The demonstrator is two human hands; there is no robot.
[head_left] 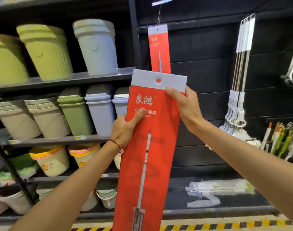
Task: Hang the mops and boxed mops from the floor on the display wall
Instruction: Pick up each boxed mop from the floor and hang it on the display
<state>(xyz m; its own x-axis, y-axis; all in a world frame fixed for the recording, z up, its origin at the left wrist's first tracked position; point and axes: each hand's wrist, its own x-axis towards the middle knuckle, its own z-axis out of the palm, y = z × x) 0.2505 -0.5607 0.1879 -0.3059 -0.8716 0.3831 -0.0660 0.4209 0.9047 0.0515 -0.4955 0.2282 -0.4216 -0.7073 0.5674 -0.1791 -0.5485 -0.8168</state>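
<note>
I hold a long red boxed mop (152, 147) upright in front of the black display wall (205, 75). Its grey top flap has a round hanging hole. My left hand (125, 130) grips the box's left edge, thumb across the red front. My right hand (184, 104) grips the right edge just under the grey flap. A second red boxed mop (159, 49) hangs on a wire hook (159, 15) higher up the wall, directly behind the top of the one I hold.
Shelves of green, grey and beige bins (47, 52) fill the left. Several white-handled mops (240, 72) hang on the wall to the right, with brushes (282, 139) beyond. A plastic-wrapped mop (219, 192) lies on the low ledge. Yellow-black floor tape (209, 226) runs below.
</note>
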